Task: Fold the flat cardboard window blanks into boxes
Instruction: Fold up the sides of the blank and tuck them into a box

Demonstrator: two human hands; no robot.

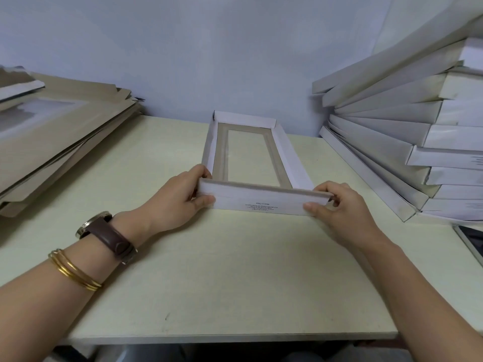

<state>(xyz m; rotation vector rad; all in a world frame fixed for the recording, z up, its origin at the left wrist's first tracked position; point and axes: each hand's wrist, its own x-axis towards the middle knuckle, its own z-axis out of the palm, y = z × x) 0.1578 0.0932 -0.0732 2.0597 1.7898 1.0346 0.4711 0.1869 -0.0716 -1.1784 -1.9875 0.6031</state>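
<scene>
Nearest the front edge of the pale table (235,270), two bare forearms reach in. The left one wears thin gold bangles (74,270) and, closer to the wrist, a watch (104,232) on a brown strap. Around the middle of the table, both hands grip the near end wall of a partly folded window box (261,198). The left hand (173,198) pinches the wall's left corner, thumb pressed on the white outer face and fingers curled over the top edge behind it. The right hand (339,207) pinches the right corner the same way, thumb in front and fingers curled round the end. The box lies lengthwise away from the person, its base flat on the table and its far end near the back edge. Its long side walls and far wall stand up, and the window opening is framed in brown card. At the left edge lies a slanting pile of flat blanks (60,137), brown side up. Along the right edge, a leaning stack of folded white boxes (407,131) rises well above the table. A pale wall (209,61) stands behind the back edge.
</scene>
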